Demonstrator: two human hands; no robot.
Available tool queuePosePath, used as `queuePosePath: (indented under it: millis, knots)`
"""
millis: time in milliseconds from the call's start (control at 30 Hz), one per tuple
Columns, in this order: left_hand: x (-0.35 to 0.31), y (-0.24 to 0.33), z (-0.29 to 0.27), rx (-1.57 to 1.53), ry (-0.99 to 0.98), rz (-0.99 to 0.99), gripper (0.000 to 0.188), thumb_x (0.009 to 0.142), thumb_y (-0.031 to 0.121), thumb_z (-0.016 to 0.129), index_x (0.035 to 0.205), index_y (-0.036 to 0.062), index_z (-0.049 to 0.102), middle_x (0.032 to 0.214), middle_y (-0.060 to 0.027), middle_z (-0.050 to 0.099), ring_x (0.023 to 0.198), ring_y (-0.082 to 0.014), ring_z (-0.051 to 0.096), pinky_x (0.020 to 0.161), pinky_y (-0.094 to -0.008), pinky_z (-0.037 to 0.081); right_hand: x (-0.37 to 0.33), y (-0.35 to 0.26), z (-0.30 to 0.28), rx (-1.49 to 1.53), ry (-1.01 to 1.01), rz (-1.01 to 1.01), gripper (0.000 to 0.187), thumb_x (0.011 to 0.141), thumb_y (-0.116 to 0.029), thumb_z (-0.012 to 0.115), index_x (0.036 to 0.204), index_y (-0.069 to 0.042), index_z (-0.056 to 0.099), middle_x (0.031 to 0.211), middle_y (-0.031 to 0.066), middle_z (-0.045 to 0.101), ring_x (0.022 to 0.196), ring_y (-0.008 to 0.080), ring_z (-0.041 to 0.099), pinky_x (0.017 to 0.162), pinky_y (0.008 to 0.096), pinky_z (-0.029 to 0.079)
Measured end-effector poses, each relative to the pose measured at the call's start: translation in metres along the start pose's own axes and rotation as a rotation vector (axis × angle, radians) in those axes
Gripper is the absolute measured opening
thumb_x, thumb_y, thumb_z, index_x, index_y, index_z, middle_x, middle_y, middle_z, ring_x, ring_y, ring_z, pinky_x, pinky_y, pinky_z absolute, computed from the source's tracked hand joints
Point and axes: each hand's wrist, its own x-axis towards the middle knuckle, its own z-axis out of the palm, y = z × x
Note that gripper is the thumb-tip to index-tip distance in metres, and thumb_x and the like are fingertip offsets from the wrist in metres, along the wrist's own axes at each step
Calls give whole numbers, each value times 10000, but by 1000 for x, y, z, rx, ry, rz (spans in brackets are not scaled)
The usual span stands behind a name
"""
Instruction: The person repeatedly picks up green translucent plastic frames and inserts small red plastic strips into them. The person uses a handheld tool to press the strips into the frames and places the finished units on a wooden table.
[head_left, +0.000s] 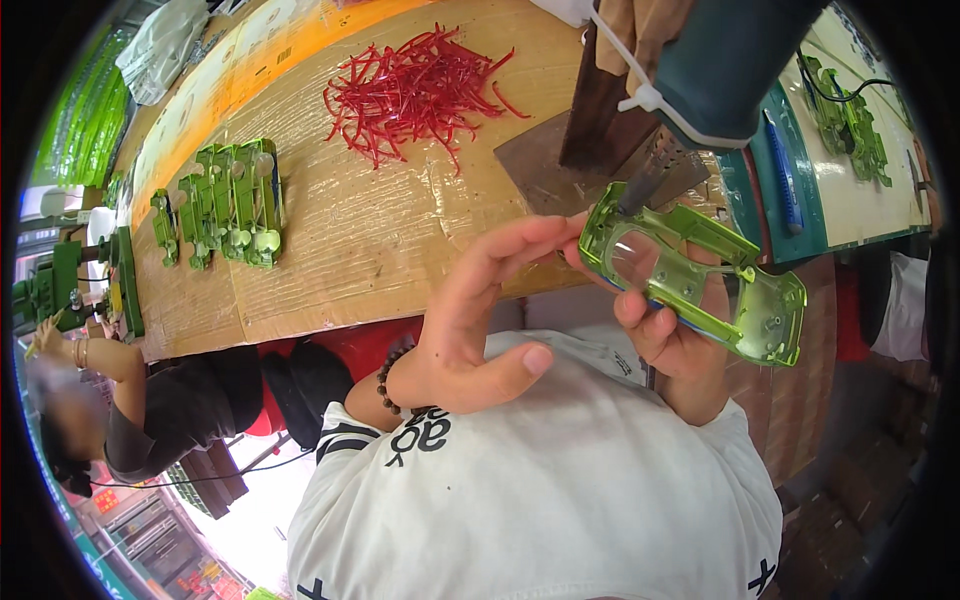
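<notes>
My right hand [675,345] grips a translucent green plastic toy car body shell [690,245], fingers curled beneath its near side. The shell is tilted, its inside showing with clear window parts. At its upper left end, a dark perforated metal tip [650,183] on a fixed tool reaches the shell; contact is hard to make out. My left hand [470,320], with a beaded bracelet on the wrist, is open beside the shell. Its fingers stretch toward that same end and the thumb stands apart. Whether the left fingertips touch the shell I cannot tell.
A pile of red plastic strips [415,95] lies on the wrapped cardboard tabletop [330,240]. Several green shells [235,200] stand in a row on the left; more green parts [850,130] lie far right, near a blue cutter [783,175]. A co-worker [180,410] sits left.
</notes>
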Motion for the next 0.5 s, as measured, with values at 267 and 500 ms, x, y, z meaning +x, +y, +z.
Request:
queuePosePath:
  millis: [267,500]
  knots:
    - [3,-1,1,12,-48,34,710,772,184,622,1336,-42,254,1373,-219,343,1245,-263,372,1050,-400,242,-1,0,1,-13,-30,-9,715,924,-461,383,1420,-65,54,1459,199,126,1144,432,437,894,396,492]
    - [4,4,3,31,-91,29,744,762,178,629,1347,-58,234,1391,-215,313,1276,-271,343,1058,-387,230,-7,-1,-4,106,-104,-1,697,929,-449,369,1416,-44,79,1465,205,84,1206,469,367,958,440,448]
